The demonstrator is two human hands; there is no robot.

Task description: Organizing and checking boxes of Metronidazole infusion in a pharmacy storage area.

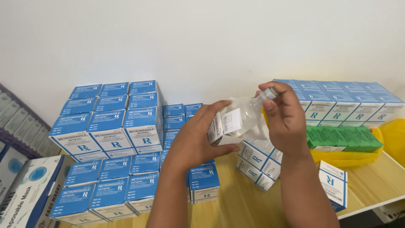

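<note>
Two hands are up in front of you, above the tabletop, and both are closed on things. Your left hand grips a small open box, white with blue, held by its side. Your right hand pinches the top of a clear plastic bottle near its cap. The bottle lies tilted, with its cap end up and to the right and its bottom end down and to the left, inside the mouth of the box. So the bottle sits right between your hands, touching both the box and your right fingers. It looks see-through and soft, with a white label on its side. Stacks of blue and white boxes stand at the left, more sit far right, and green boxes lie on a yellow bag.
</note>
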